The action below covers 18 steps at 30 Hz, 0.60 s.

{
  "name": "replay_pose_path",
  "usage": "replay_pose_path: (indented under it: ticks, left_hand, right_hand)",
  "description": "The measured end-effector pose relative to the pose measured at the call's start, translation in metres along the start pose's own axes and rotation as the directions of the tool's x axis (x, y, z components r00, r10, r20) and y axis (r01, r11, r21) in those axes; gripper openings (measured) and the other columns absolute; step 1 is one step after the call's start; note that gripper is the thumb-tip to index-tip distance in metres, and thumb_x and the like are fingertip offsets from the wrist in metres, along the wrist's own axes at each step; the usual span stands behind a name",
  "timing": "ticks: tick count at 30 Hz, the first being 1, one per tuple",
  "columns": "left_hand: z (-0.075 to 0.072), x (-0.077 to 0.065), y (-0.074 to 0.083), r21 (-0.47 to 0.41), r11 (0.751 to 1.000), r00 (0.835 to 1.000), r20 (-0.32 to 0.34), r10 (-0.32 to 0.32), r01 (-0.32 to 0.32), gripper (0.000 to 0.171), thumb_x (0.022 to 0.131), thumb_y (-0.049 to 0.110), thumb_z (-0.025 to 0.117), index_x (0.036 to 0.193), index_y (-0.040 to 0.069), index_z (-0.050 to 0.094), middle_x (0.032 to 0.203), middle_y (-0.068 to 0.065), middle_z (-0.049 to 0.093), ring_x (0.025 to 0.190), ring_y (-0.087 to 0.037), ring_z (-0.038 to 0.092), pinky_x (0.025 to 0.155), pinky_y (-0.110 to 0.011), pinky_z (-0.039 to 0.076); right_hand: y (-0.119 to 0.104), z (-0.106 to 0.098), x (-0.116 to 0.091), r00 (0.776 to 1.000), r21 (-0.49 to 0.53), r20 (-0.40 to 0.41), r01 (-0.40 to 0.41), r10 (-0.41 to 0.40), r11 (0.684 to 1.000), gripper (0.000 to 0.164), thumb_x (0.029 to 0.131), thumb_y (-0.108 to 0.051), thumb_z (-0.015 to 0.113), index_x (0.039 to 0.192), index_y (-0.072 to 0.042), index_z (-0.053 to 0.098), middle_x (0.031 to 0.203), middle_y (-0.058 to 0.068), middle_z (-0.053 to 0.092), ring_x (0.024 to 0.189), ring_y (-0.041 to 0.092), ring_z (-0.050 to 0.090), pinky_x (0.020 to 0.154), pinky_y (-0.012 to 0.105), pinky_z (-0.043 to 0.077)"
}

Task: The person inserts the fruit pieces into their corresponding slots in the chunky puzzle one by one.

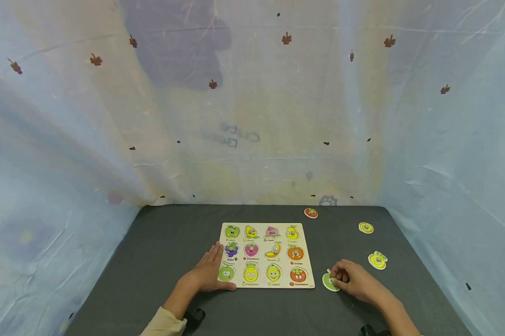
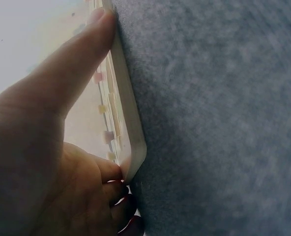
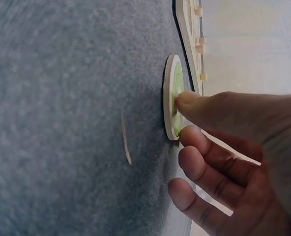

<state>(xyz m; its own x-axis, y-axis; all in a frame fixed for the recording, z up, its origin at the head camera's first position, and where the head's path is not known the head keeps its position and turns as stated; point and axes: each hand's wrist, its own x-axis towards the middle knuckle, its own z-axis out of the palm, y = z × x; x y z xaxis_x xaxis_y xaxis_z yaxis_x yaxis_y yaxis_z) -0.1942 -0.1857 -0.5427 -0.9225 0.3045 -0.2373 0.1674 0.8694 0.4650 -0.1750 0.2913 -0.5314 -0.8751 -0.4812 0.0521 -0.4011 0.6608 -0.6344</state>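
A cream fruit puzzle board [image 1: 262, 264] with rows of cartoon fruit lies flat on the dark tabletop. My left hand [image 1: 209, 270] rests along its left side, fingers extended at the edge and thumb lying on the front edge; the left wrist view shows that thumb [image 2: 72, 64] against the rim. To the right of the board, my right hand [image 1: 357, 281] pinches a round green fruit puzzle piece [image 1: 328, 283]. Close up in the right wrist view, the thumb presses near the middle of the green face of this piece [image 3: 168, 98], which sits at the cloth; the other fingers are curled.
Loose fruit pieces lie right of the board: a red one [image 1: 311, 213] near the back edge, a round yellow one [image 1: 366, 227], and another yellow one [image 1: 377, 260] beyond my right hand. A patterned curtain [image 1: 252, 116] surrounds the table's back and sides.
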Motion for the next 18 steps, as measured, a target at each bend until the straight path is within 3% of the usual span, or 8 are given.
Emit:
replay_pose_path:
  ticks: [11,18]
  left_hand:
    - [0.000,0.000,0.000,-0.033,0.999,1.000,0.009,0.014,-0.014,0.139,0.078,0.064,0.091,0.169,-0.007,0.014,0.178,-0.026,0.006,0.165,-0.043,0.009,0.132,-0.059,0.014]
    - [0.013,0.011,-0.016,-0.017,1.000,1.000,-0.003,0.012,-0.012,0.144,0.076,0.073,0.087,0.171,-0.002,0.010,0.179,-0.021,0.002,0.166,-0.039,0.005,0.133,-0.057,0.012]
  right_hand:
    - [0.003,0.004,0.007,1.000,-0.001,-0.013,0.011,-0.011,1.000,0.009,0.097,-0.010,0.080,0.098,-0.012,0.072,0.087,-0.008,0.057,0.073,0.000,0.051,0.063,0.026,0.048]
    - [0.001,0.005,0.007,1.000,0.012,-0.015,-0.010,0.011,1.000,0.009,0.097,-0.011,0.081,0.099,-0.012,0.072,0.087,-0.006,0.057,0.073,0.001,0.051,0.062,0.026,0.048]
